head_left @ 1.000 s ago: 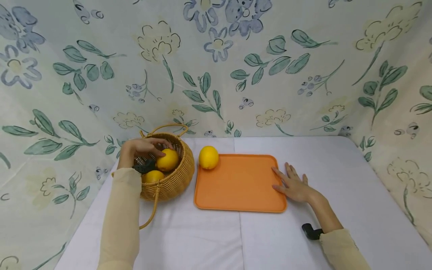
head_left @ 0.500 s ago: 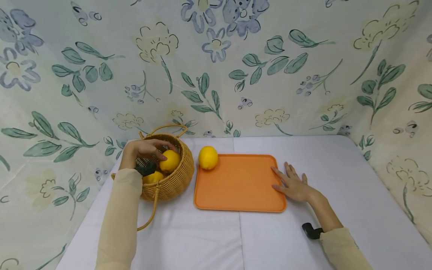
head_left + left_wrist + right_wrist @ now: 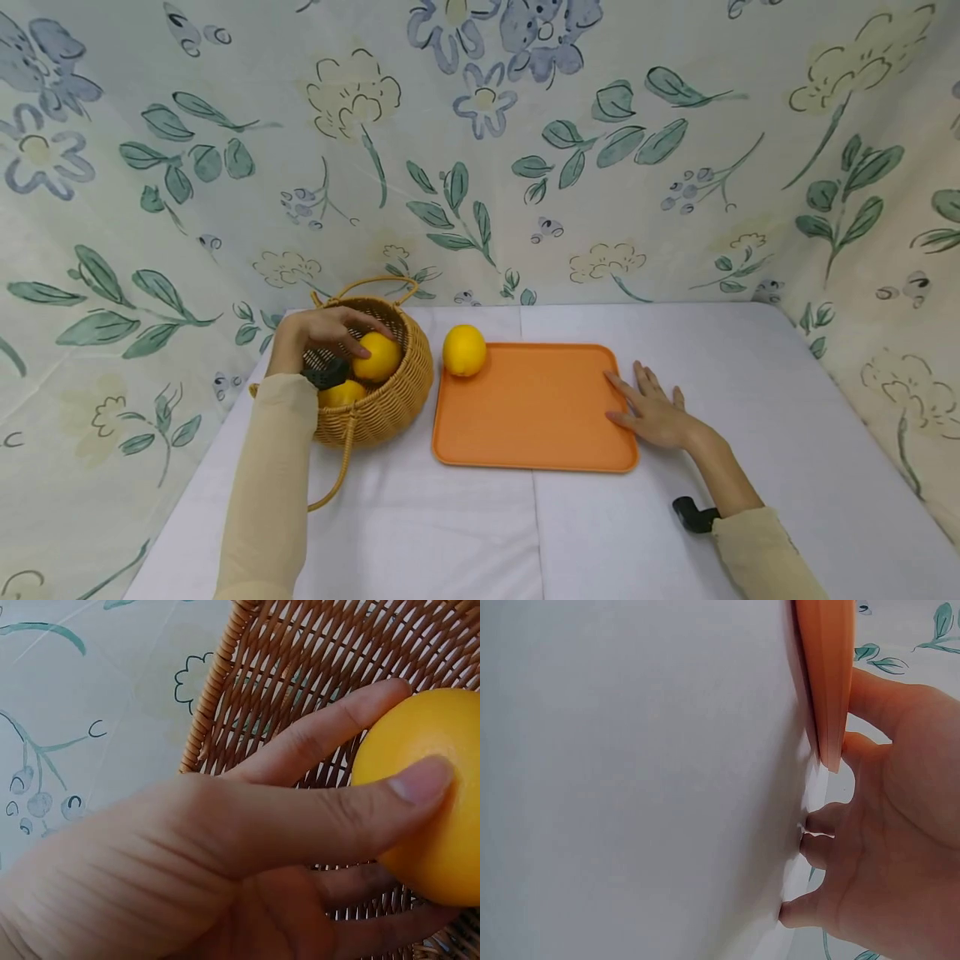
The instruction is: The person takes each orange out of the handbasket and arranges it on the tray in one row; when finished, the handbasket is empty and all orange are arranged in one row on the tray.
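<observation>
In the head view, the left hand reaches over the rim of the wicker basket and grips a yellow fruit. The left wrist view has the thumb pressed on this fruit, with other fingers round its far side. A second yellow fruit lies lower in the basket. The right hand rests with spread fingers at the right edge of the orange tray; in the right wrist view, fingertips touch the white cloth beside the tray.
Another yellow fruit sits at the tray's back left corner. One basket handle hangs down onto the white tablecloth, and another arches at the back. A floral curtain stands behind the table.
The gripped fruit has shifted slightly to the right inside the basket, and the left hand moved a little with it. The right hand and tray have stayed in place.
</observation>
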`<state>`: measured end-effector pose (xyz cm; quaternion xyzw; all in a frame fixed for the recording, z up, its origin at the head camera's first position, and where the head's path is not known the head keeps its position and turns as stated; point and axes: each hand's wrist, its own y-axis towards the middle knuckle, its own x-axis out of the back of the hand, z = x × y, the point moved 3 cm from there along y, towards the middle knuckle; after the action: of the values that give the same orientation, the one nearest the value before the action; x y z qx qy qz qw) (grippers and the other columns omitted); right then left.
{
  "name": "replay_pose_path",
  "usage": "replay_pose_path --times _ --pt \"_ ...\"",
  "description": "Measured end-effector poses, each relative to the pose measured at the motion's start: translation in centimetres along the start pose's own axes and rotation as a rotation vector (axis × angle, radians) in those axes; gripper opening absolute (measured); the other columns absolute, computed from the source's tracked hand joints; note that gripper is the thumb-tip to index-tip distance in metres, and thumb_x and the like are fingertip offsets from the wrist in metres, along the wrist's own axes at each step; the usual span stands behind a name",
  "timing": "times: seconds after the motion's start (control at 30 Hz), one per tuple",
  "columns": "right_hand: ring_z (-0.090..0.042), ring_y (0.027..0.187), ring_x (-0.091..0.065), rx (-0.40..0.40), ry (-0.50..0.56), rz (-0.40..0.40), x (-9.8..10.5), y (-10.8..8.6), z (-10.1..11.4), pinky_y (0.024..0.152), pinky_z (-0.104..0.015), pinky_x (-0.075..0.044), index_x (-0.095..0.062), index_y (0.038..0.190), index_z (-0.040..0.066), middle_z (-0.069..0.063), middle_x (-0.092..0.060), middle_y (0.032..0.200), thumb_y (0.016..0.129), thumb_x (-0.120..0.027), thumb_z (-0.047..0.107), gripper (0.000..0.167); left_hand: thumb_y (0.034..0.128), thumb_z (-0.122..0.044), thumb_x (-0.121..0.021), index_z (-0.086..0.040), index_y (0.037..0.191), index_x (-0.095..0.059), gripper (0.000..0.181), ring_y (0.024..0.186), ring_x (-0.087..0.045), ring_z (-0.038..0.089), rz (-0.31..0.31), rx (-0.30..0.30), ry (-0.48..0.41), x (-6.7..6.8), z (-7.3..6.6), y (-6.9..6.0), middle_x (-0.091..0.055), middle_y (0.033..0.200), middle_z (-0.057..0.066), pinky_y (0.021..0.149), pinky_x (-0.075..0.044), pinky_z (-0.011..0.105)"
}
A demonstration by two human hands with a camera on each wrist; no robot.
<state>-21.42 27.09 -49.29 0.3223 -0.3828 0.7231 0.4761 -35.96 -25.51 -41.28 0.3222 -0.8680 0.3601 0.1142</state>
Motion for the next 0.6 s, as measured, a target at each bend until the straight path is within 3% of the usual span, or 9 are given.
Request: replay_pose_path --times 0.37,0.6 --pt "-0.059 0.153 0.012 0.029 0.060 -0.022 -0.33 0.16 -0.91 0.109 -0.084 0.017 -0.025 0.163 0.011 -0.037 0.009 0.167 0.101 -0.058 0.052 0.082 0.0982 -0.022 -0.072 -0.021 0.151 -0.055 0.056 0.119 -0.059 0.023 -0.003 0.014 -0.004 -0.12 -0.13 0.04 -0.040 0.161 0.016 0.100 -0.058 0.038" --pt "-0.061 0.152 0.009 0.036 0.047 -0.019 -0.14 -0.02 -0.49 0.109 -0.085 0.015 -0.026 0.163 0.008 -0.039 0.007 0.166 0.102 -0.059 0.050 0.081 0.0991 -0.021 -0.071 -0.020 0.154 -0.052 0.058 0.117 -0.060 0.023 0.005 0.013 -0.024 -0.14 0.05 0.10 -0.040 0.160 0.018 0.101 -0.058 0.040"
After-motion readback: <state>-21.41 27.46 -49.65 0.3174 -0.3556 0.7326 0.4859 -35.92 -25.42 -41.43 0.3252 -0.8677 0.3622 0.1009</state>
